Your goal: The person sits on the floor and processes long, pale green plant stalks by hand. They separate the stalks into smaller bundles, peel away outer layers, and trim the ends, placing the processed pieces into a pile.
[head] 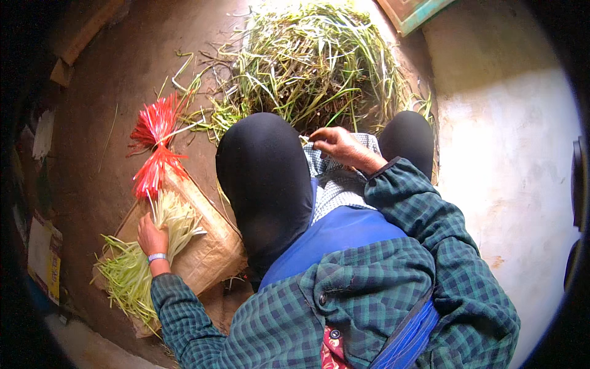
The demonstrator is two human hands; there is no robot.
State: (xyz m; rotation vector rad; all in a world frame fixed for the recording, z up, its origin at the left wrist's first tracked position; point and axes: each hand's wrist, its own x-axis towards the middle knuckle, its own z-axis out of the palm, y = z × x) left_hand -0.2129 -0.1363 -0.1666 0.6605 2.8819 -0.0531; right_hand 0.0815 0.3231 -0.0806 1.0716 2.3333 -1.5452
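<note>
My left hand [153,235] rests on a bundle of pale, green-tipped leafy stalks [177,217], its fingers curled at the bundle's side; whether it grips any stalks is unclear. The bundle lies on a brown, paper-like wrapped block [214,244]. Just beyond it is a bunch of red plastic strips [159,124], pinched in at the middle. My right hand [336,144] is above the checked cloth on my lap, fingers bent, with nothing plainly held. A large heap of green and yellowed leafy stalks [318,69] lies in front of my knees.
Loose stalks [189,83] are scattered on the brown floor [87,152] left of the heap. A pale wall [498,152] runs along the right side, and a green-edged wooden panel [417,16] stands at the top right. A printed carton [44,258] is at the far left.
</note>
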